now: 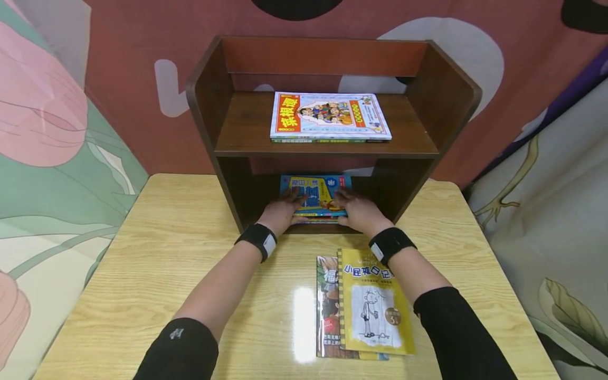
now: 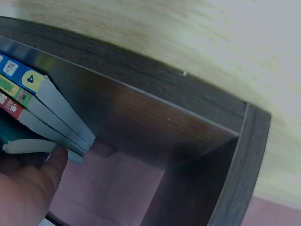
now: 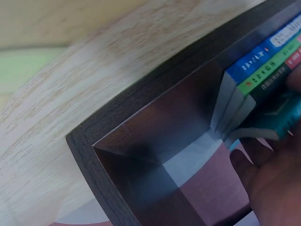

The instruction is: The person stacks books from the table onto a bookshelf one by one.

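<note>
In the lower compartment of a dark brown bookshelf, a blue-and-yellow book lies flat on top of a stack. My left hand grips its left side, with fingers over the cover. On the opposite side, my right hand holds the right edge. Both wrist views show this top book slightly bent between the hands. Beneath it, the stacked books show blue, green and red spines towards the shelf front.
On the upper shelf lies a small pile topped by a white-and-red book. A yellow comic book overlaps a darker book on the wooden table, below my right forearm. The shelf's side walls flank both hands.
</note>
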